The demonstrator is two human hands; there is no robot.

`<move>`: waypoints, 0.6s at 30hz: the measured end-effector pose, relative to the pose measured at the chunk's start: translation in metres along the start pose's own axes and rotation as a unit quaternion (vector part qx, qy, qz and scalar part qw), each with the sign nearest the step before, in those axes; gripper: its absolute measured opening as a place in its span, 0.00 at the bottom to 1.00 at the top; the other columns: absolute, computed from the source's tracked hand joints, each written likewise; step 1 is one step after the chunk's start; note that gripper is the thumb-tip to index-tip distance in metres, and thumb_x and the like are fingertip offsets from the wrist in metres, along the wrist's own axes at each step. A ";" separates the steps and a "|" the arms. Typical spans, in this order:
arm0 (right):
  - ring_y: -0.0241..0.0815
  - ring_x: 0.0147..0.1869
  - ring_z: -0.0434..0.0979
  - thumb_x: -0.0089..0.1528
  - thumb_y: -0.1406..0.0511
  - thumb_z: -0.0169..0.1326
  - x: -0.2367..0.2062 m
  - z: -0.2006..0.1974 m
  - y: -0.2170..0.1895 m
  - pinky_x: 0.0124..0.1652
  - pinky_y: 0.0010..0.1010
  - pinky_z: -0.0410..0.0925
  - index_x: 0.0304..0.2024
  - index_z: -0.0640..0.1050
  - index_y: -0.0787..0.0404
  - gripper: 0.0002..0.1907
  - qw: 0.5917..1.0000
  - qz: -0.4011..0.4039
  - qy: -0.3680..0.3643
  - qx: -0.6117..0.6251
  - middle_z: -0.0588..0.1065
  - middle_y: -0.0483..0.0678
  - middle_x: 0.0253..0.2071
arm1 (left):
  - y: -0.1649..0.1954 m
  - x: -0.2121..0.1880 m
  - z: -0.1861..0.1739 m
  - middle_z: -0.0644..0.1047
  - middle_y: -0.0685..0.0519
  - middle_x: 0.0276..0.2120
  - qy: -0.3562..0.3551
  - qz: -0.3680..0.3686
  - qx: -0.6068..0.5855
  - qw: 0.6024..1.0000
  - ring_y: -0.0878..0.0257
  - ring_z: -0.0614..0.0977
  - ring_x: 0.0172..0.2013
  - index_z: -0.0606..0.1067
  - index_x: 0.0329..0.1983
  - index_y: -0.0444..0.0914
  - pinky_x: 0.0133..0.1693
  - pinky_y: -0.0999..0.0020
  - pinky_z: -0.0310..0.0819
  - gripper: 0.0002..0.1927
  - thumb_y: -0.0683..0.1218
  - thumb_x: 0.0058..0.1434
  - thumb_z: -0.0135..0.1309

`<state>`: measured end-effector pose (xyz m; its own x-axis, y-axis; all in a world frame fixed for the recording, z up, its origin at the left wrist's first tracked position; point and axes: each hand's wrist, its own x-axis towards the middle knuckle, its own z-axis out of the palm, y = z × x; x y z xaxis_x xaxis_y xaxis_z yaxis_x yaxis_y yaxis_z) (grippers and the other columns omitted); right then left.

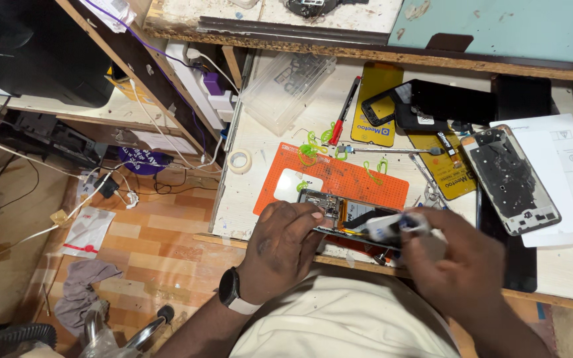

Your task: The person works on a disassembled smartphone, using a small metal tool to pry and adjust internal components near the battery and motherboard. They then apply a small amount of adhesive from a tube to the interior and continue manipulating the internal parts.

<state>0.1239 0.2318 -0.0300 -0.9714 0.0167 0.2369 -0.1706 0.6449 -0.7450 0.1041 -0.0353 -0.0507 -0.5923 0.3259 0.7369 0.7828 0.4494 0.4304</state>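
Left hand (280, 248), smartwatch at the wrist, presses down on the opened phone (339, 215) and clasps its near left corner. The phone lies on the orange work mat (359, 180) at the tabletop (247, 192) front edge. Right hand (462, 265) pinches a small white tube (392, 225) over the phone's exposed interior; tube blurred, tip not discernible. Risk: the phone could slide off the edge if the left hand shifts. Further back: green clips (310, 149), a bare phone frame (510, 179), a red pen (345, 111), a clear plastic tray (286, 89).
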 end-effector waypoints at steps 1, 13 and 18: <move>0.35 0.32 0.84 0.63 0.69 0.59 0.003 -0.002 0.005 0.31 0.27 0.72 0.49 0.80 0.64 0.12 0.999 0.025 0.022 0.006 0.83 0.53 0.34 | 0.000 0.000 0.000 0.78 0.49 0.49 0.001 0.000 0.000 1.000 0.53 0.81 0.45 0.62 0.62 0.38 0.46 0.56 0.72 0.31 0.31 0.59 0.61; 0.41 0.43 0.82 0.63 0.64 0.59 0.046 -0.009 0.003 0.43 0.30 0.77 0.68 0.62 0.68 0.34 0.991 0.104 0.031 0.081 0.76 0.61 0.49 | 0.002 -0.001 0.002 0.75 0.41 0.50 0.014 -0.035 0.046 0.998 0.43 0.78 0.52 0.62 0.62 0.37 0.52 0.48 0.70 0.33 0.38 0.57 0.66; 0.61 0.60 0.74 0.43 0.47 0.72 0.029 -0.021 -0.018 0.53 0.45 0.70 0.63 0.67 0.66 0.53 0.968 -0.116 0.056 -0.215 0.72 0.64 0.58 | 0.001 -0.002 0.002 0.75 0.41 0.49 0.020 -0.037 0.047 0.998 0.44 0.78 0.51 0.61 0.63 0.36 0.53 0.49 0.70 0.34 0.39 0.58 0.66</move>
<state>0.1019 0.2366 0.0032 -0.8873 -0.1000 0.4502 -0.2742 0.8993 -0.3408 0.1055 -0.0339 -0.0533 -0.6382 0.2572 0.7256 0.7149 0.5477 0.4346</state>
